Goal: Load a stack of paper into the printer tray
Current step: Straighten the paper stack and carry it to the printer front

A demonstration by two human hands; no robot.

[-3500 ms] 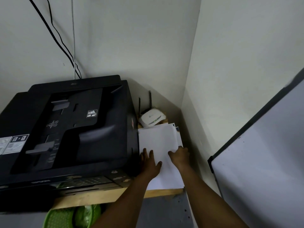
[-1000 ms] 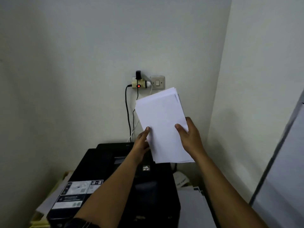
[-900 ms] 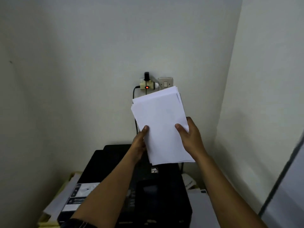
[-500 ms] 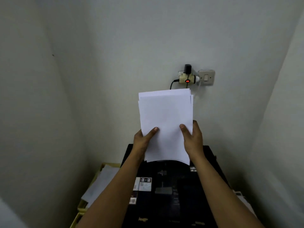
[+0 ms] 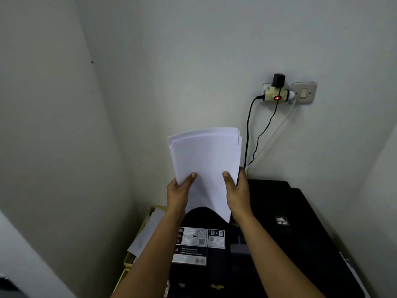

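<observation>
Upright in front of the wall, a stack of white paper (image 5: pixel 205 162) is held above the black printer (image 5: pixel 285 233), gripped from both sides near its lower part. The left hand (image 5: pixel 178 193) clamps the left edge, its thumb lying across the front sheet and the fingers hidden behind. The right hand (image 5: pixel 237 194) grips the right edge the same way, thumb on the front, fingers wrapped round the back. The top of the stack curves slightly and the sheets are fanned a little at the upper right corner, while the bottom edge bows upward between the two hands, so the dark printer lid shows beneath it.

On the printer's top, below the paper, a white instruction label (image 5: pixel 198 244) with small diagrams faces up. To the printer's left, a yellow tray (image 5: pixel 129 258) holds loose sheets (image 5: pixel 148 231). On the wall up to the right, a plug adapter (image 5: pixel 277 95) with a red light sits in the socket beside a light switch (image 5: pixel 304 92), and black and white cables (image 5: pixel 249 134) hang from it down behind the printer.
</observation>
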